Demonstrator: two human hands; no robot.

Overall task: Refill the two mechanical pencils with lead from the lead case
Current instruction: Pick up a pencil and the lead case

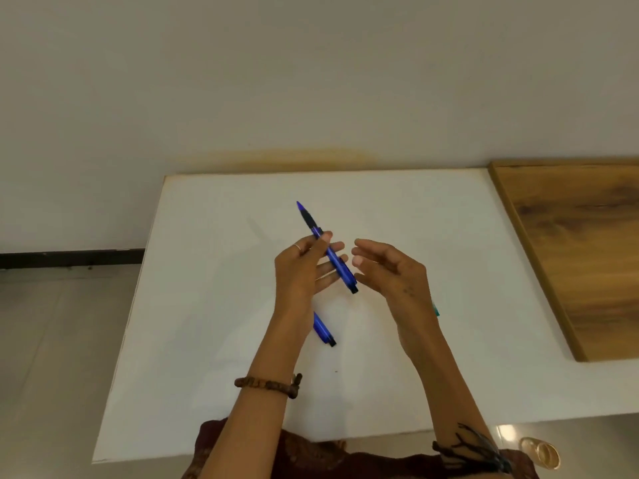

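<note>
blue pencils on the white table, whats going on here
A person sits at a white table. Their left hand holds one blue mechanical pencil above it, tip pointing away. The right hand hovers open beside the pencil's black cap end, not touching. A second blue mechanical pencil lies on the table, partly hidden under the left wrist. A small teal object peeks out behind the right wrist.
</note>
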